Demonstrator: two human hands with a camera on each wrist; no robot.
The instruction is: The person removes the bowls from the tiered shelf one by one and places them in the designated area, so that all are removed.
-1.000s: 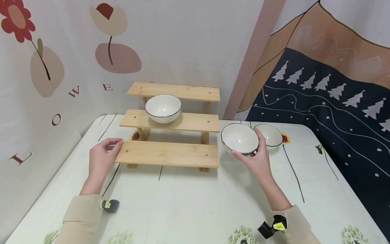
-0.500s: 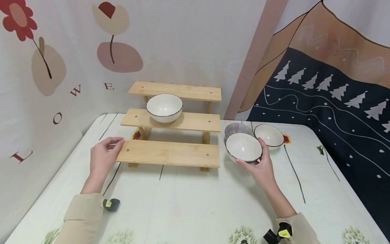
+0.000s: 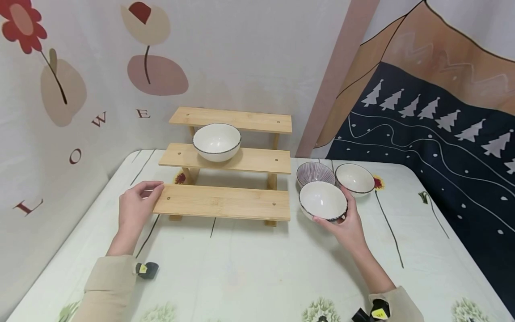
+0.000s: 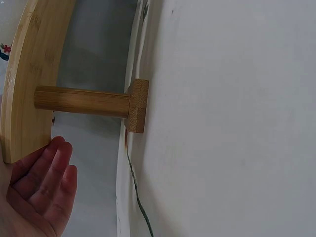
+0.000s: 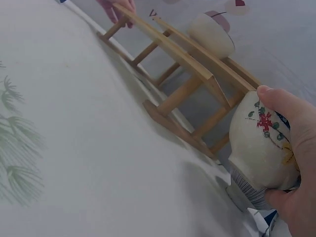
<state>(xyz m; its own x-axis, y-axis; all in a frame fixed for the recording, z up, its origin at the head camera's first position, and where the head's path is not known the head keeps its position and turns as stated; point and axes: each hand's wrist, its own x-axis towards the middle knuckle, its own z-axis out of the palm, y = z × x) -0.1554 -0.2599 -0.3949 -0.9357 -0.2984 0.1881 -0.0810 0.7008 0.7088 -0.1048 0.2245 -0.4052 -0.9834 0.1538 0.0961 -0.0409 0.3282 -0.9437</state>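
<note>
My right hand (image 3: 347, 223) grips a white bowl (image 3: 323, 200) by its side, thumb and fingers at the dark rim. Painted red and yellow flowers show on the outside of this floral bowl (image 5: 264, 133) in the right wrist view, where it is held tilted above the tablecloth. Behind it stands a purple-striped bowl (image 3: 315, 171), partly covered in the head view. My left hand (image 3: 138, 203) holds the left end of the lowest step of a three-tier wooden shelf (image 3: 221, 203). In the left wrist view, the curled fingers (image 4: 58, 182) lie at the board's end.
Another white bowl (image 3: 219, 142) sits on the shelf's middle step, left of centre. A further white bowl (image 3: 355, 179) with a dark rim stands right of the striped one. The flower-printed tablecloth (image 3: 241, 268) reaches toward me. A fabric backdrop (image 3: 249, 53) rises close behind the shelf.
My right hand has brought the floral bowl toward me and slightly right, uncovering the striped bowl behind it. The left hand has kept its place on the shelf.
</note>
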